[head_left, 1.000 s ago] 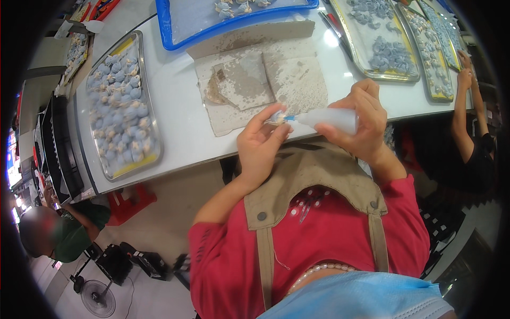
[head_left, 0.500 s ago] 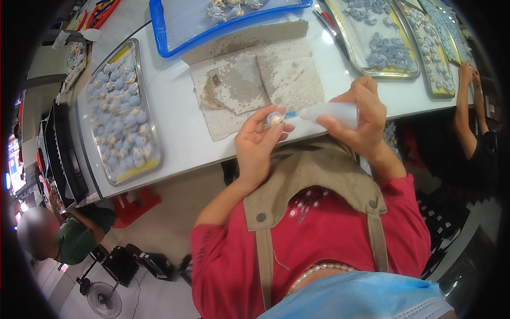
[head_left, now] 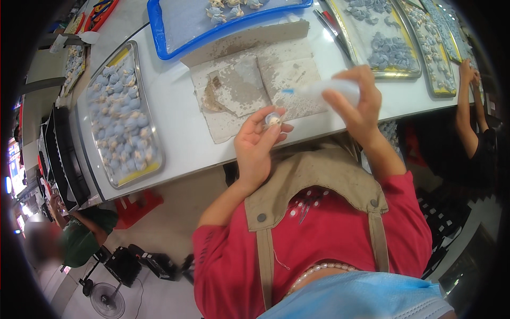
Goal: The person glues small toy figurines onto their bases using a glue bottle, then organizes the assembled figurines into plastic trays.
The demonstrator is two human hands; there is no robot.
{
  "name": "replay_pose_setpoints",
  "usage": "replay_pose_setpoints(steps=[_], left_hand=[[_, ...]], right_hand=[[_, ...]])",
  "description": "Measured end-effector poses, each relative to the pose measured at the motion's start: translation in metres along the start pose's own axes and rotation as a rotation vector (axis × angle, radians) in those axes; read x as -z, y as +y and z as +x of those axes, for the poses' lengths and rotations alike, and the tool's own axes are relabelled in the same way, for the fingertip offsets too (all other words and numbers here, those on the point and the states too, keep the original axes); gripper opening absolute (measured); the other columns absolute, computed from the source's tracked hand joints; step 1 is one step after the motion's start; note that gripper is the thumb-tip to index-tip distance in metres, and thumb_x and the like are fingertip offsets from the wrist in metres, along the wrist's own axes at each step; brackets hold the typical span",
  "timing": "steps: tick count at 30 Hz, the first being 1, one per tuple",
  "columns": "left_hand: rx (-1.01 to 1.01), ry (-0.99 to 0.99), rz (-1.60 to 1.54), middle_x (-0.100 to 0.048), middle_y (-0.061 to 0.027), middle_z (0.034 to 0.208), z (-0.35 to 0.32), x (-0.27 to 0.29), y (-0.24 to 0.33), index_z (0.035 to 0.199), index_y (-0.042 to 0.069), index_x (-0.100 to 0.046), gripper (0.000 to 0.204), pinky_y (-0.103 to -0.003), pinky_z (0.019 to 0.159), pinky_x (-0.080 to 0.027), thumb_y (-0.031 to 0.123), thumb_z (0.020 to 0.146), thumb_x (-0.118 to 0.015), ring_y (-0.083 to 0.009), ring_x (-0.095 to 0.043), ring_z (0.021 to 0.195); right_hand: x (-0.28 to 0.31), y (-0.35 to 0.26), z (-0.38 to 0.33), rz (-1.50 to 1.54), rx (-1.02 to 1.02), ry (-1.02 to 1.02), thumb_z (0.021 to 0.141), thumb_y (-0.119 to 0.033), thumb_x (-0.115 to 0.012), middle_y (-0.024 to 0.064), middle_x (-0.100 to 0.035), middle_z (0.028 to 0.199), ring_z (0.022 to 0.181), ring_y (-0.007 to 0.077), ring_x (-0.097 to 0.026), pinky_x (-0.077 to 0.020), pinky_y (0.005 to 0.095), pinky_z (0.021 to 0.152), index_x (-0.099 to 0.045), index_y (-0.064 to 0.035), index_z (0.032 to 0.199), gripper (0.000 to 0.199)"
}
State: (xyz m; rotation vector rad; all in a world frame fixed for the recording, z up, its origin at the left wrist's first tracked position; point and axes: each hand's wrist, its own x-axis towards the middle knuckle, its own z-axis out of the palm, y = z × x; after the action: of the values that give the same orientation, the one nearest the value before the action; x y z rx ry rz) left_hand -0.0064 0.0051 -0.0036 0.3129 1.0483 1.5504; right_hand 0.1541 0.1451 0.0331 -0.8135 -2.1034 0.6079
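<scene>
Left hand (head_left: 260,143) pinches 1 small round blue-and-cream figurine (head_left: 272,119) over the near edge of the white tabletop (head_left: 175,111); my right hand (head_left: 358,103) grips 1 white squeeze tube with a blue tip (head_left: 324,89). At least 4 metal trays (head_left: 119,117) look full, so I judge most pieces done.

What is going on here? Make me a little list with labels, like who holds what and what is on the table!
left hand: pinches a small round blue-and-cream piece in its fingertips
right hand: grips a white squeeze tube, blue tip toward the piece
stained paper sheets: on the white table, beyond the hands
metal tray: left, full of small bluish pieces
blue tray: far side
another person's arm: right edge
</scene>
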Motion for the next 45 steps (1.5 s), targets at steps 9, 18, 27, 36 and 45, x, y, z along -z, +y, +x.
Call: replay_pose_setpoints(steps=[9, 18, 27, 36, 45], left_hand=[[-0.398, -0.266, 0.232, -0.047, -0.0164, 0.128, 0.001, 0.008, 0.005, 0.117, -0.002, -0.051, 0.037, -0.028, 0.083, -0.047, -0.012, 0.082, -0.053, -0.0202, -0.058, 0.101], [-0.284, -0.176, 0.255, -0.053, -0.0178, 0.121, 0.008, 0.002, 0.008, 0.117, -0.002, -0.051, 0.035, -0.025, 0.077, -0.049, -0.005, 0.083, -0.055, -0.02, -0.06, 0.097], [-0.193, -0.202, 0.256, -0.056, -0.0149, 0.118, 0.009, -0.018, 0.003, 0.119, -0.004, -0.05, 0.035, -0.024, 0.078, -0.048, -0.003, 0.084, -0.054, -0.0176, -0.06, 0.095], [-0.161, -0.178, 0.153, -0.049, -0.0128, 0.125, 0.013, -0.021, -0.004, 0.124, -0.003, -0.044, 0.048, -0.026, 0.084, -0.046, -0.005, 0.079, -0.062, -0.017, -0.056, 0.102], [-0.217, -0.218, 0.24, -0.048, -0.0129, 0.127, 0.008, -0.019, 0.0, 0.125, -0.003, -0.043, 0.049, -0.024, 0.086, -0.045, 0.005, 0.082, -0.065, -0.0141, -0.054, 0.102]], right_hand=[[-0.047, 0.038, 0.017, -0.13, -0.084, -0.1, 0.078, -0.014, -0.067, 0.0081, -0.062, 0.089, 0.081, 0.0195, -0.061, -0.0464, 0.0293, 0.072, -0.063, -0.0027, 0.092, 0.019], [0.067, 0.102, 0.031, -0.639, -0.15, 0.045, 0.076, -0.022, -0.066, 0.0052, -0.065, 0.071, 0.068, 0.0228, -0.061, -0.0466, 0.0334, 0.064, -0.069, -0.0114, 0.081, 0.012], [0.068, 0.145, 0.056, -0.889, -0.228, -0.228, 0.079, -0.019, -0.062, 0.0049, -0.066, 0.076, 0.075, 0.0198, -0.06, -0.0463, 0.0317, 0.069, -0.065, -0.0116, 0.095, 0.018], [0.027, 0.055, 0.018, 0.742, -0.456, -0.253, 0.085, -0.007, -0.059, 0.0064, -0.065, 0.093, 0.082, 0.0114, -0.061, -0.0494, 0.0228, 0.072, -0.06, -0.0035, 0.102, 0.018], [-0.016, -0.012, -0.024, 1.326, -1.071, -0.52, 0.083, -0.007, -0.062, 0.0054, -0.065, 0.087, 0.076, 0.01, -0.059, -0.0472, 0.0219, 0.071, -0.061, -0.0021, 0.098, 0.016]])
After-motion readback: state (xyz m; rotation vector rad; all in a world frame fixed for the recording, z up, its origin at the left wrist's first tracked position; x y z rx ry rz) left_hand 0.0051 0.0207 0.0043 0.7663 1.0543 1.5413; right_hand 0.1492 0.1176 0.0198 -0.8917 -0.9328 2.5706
